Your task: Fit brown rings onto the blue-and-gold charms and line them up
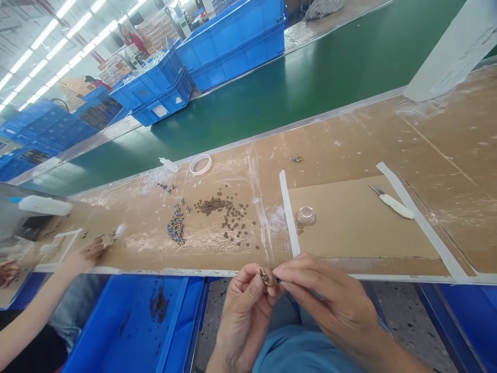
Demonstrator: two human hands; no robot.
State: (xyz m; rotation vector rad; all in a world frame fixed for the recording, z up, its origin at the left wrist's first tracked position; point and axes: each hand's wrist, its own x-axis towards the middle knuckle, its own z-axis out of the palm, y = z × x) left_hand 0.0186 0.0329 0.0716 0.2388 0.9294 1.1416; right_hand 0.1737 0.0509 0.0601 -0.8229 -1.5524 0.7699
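Fingers (305,265) pinch brassy part (265,278) from both sides | left hand (245,313) upturned | right hand (334,295) angled leftward

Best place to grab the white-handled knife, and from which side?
By its white handle, probably from above and the right: the knife lies on the cardboard sheet with the handle end angled right and toward the wearer, while the slim metal blade points away to the left.

The small metal part (265,278) is brass-toned, the discs (212,206) brown, plastic crates (236,57) blue, conveyor belt (330,67) green, gray floor (407,321) speckled.
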